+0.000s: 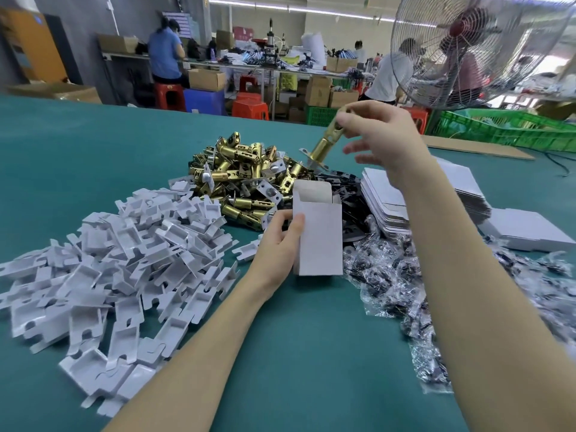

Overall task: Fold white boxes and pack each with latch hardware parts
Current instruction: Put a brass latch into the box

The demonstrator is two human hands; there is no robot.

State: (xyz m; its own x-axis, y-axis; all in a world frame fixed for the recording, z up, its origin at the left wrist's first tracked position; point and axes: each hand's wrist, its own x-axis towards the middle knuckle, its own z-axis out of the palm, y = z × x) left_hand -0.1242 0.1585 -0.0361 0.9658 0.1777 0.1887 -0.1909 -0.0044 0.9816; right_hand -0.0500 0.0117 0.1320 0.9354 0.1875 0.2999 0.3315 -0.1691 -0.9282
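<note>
A folded white box (319, 235) stands upright on the green table (296, 344), its top flap open. My left hand (277, 241) grips its left side, thumb on the front face. Above and behind the box, my right hand (378, 137) pinches the tail end of a brass latch (324, 145), which hangs tilted with its faceplate end pointing down towards the pile. A heap of brass latches (246, 179) lies just behind the box. Flat white box blanks (386, 201) are stacked at the right, partly hidden by my right forearm.
White folded card inserts (118, 263) are heaped at the left. Clear bags of dark small parts (396, 275) spread at the right. Black plates (349, 188) lie behind the box. A large fan (480, 48) and green crates (505, 129) stand at the far right; workers sit beyond.
</note>
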